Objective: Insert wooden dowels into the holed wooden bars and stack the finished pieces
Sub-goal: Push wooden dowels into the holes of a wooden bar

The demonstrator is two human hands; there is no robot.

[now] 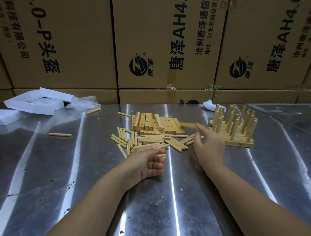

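Bar (187, 125) at fingertips of right grip (209, 147), beside bar pile (151, 123)

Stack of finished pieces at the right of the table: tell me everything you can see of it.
The stack of finished pieces is pale, bare-looking wood: flat bars laid side by side, with many round dowels standing up from them, most upright, several leaning. A small hole shows in the front bar's side. It rests on the shiny metal table, right of the loose holed bars. The blurred right hand overlaps its left edge; whether it touches is unclear.
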